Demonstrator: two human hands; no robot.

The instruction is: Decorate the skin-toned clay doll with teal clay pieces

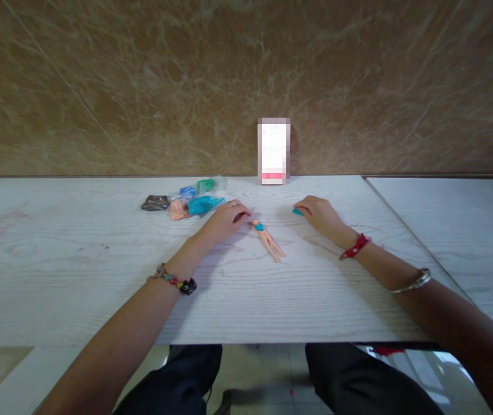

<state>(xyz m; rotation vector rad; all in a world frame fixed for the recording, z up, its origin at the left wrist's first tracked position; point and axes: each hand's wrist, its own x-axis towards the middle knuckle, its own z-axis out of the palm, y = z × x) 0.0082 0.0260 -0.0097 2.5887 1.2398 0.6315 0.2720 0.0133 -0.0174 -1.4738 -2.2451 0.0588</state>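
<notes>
The fingers of the right hand (322, 216) pinch a small, flat-looking turquoise piece (297, 211) near its upper edge; a light grip there, just firm enough to hold it, should spare a soft material from dents. The fingers of the left hand (229, 218) curl together beside the head of a slim peach-coloured figure (268, 241); whether they grip anything or touch the head, I cannot tell. The figure lies on the white wood-grain table (99, 300) between the hands, legs angled toward the person, a turquoise patch (259, 227) across its chest. Its thin limbs look easy to bend, so any steadying is better done at the torso, with fingertips clear of the patch's edges. Farther out, beyond the left hand, lie brown (155, 202), peach (179, 210), turquoise (203, 204), blue (187, 192) and green (205, 185) packets, well placed outside the working space.
</notes>
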